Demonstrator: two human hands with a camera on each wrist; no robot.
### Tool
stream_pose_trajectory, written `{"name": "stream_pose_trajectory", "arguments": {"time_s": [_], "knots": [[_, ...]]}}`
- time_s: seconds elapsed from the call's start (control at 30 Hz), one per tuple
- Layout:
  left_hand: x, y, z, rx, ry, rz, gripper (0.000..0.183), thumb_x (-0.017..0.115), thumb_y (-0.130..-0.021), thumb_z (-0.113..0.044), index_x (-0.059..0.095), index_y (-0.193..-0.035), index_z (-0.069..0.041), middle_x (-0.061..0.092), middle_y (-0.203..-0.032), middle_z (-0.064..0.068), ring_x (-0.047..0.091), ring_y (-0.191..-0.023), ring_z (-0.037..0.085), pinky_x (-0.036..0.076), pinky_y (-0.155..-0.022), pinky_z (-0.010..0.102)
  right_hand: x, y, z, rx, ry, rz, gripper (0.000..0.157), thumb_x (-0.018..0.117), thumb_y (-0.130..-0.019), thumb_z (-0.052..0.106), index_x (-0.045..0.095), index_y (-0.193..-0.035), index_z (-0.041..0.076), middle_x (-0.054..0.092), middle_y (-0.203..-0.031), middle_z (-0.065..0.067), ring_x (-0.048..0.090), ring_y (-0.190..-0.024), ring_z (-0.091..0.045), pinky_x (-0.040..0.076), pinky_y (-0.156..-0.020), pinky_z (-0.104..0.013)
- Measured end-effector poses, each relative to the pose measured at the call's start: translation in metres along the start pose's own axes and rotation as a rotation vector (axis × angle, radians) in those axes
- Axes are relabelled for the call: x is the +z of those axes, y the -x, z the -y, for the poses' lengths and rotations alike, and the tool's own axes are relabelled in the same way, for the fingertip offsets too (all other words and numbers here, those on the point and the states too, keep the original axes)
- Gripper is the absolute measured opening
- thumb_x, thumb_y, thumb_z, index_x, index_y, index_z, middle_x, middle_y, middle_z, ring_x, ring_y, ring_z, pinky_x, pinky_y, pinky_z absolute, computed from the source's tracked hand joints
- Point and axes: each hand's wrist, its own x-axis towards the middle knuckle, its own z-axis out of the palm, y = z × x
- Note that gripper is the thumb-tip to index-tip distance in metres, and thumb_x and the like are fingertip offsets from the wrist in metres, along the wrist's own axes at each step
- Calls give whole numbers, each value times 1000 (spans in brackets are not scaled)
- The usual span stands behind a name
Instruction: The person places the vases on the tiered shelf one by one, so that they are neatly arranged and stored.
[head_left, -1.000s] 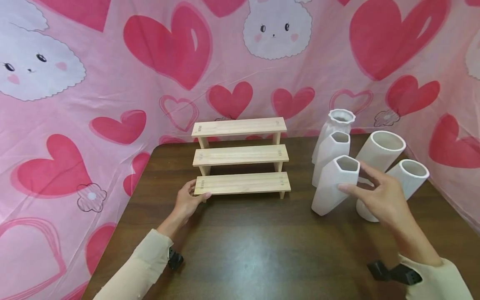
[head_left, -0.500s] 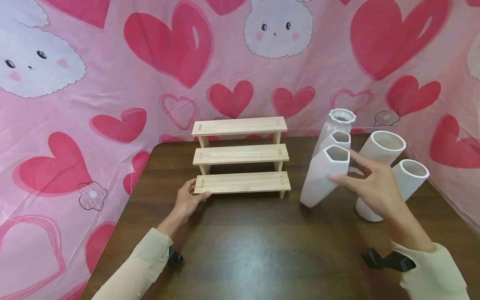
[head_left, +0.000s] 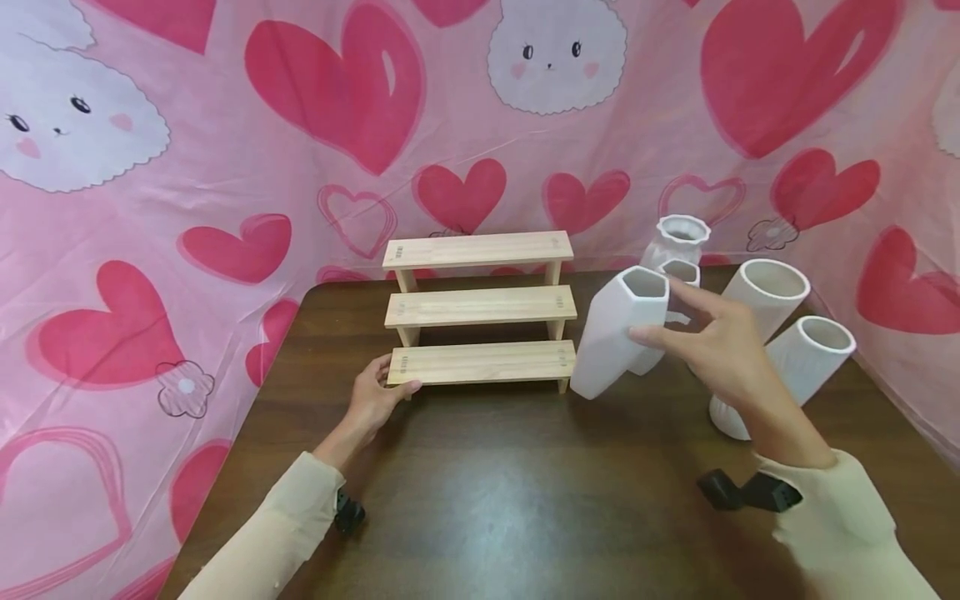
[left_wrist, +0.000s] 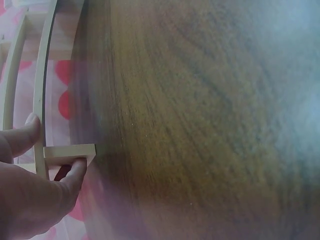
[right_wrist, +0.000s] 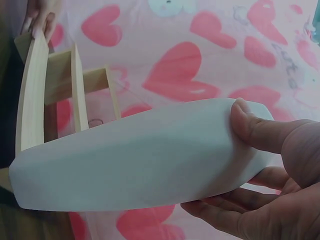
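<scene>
My right hand (head_left: 716,342) grips a white faceted vase (head_left: 618,333) near its five-sided mouth, thumb on the near face and fingers behind. The vase leans, its base close to the right end of the lowest step. In the right wrist view the vase (right_wrist: 130,160) lies across the picture, overlapping part of the shelf. A three-step wooden shelf (head_left: 480,362) stands at the middle of the table. My left hand (head_left: 372,396) holds the left end of its lowest step. From the left wrist the thumb shows on the board (left_wrist: 42,85) and a finger touches the support leg (left_wrist: 70,152).
Behind the held vase stand a ruffled-rim white vase (head_left: 678,237) and another with an angular mouth (head_left: 682,271), partly hidden. Two round-mouthed white vases (head_left: 768,287) (head_left: 806,358) stand at the right, beyond my right hand. A pink heart-patterned cloth (head_left: 480,125) hangs behind the dark wooden table (head_left: 465,483).
My right hand has carried the faceted vase left and slightly up, from in front of the other vases toward the shelf's right end. The left hand has stayed on the lowest step.
</scene>
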Motion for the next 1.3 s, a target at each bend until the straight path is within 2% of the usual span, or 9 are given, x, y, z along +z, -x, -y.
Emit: {"name": "stream_pose_trajectory", "arguments": {"time_s": [0.13,0.3,0.47,0.7,0.83,0.97,1.13,1.2,1.3], "knots": [[-1,0,0,-1,-13,3,71,73,-85,-12,36,-145,-2,54,-129,19,60,-90,19,50,-76,24,7,-7,9,-23,-13,15,77,82,-76,38,47,-143,21,61,-127,-10,60,-110,-25,53,-82,-32],[-2,-1,1,-4,-7,10,72,73,-85,-13,35,-145,-2,53,-130,20,60,-90,18,51,-77,26,21,-17,18,-85,-95,33,68,85,-74,32,57,-136,23,67,-116,-8,65,-97,-13,52,-73,-19],[-1,-1,-1,-2,14,17,72,73,-85,-10,35,-145,-2,53,-131,20,61,-89,17,52,-83,35,32,-26,24,-124,-149,69,67,86,-73,27,59,-134,19,65,-121,-5,64,-99,-10,52,-78,-20],[0,-2,-2,-5,-4,6,71,74,-85,-9,36,-144,0,53,-131,20,60,-92,20,51,-77,26,43,-36,32,-160,-87,76,72,87,-70,34,58,-134,16,61,-129,-6,52,-121,-18,38,-102,-44],[-1,0,-2,-5,-13,9,72,73,-85,-10,35,-145,0,52,-131,21,58,-99,24,50,-76,24,52,-41,40,-168,-120,92,73,87,-70,34,57,-135,16,59,-132,-6,46,-127,-21,32,-107,-48],[-1,0,-2,-15,-10,7,71,73,-85,-10,35,-145,-2,53,-130,18,58,-99,24,51,-77,27,64,-47,46,-172,-155,124,73,86,-71,36,57,-135,19,61,-130,-2,49,-123,-19,37,-104,-45],[-1,0,-2,-19,-10,5,70,73,-85,-10,36,-144,-3,54,-129,17,59,-97,23,52,-79,30,78,-52,55,-190,-222,195,71,86,-73,31,56,-136,18,65,-119,-6,62,-102,-22,53,-84,-38],[0,0,-2,-15,-9,5,70,73,-85,-10,36,-144,-3,54,-129,18,59,-97,23,52,-80,31,83,-54,59,-203,-243,216,70,85,-73,28,56,-136,18,67,-114,-8,65,-95,-23,55,-77,-36],[0,-1,-2,-14,-6,3,70,73,-85,-10,37,-144,-2,54,-128,18,59,-97,23,52,-80,30,92,-57,64,-205,-279,227,71,87,-72,24,56,-136,16,67,-113,-7,67,-94,-22,56,-75,-34]]}}
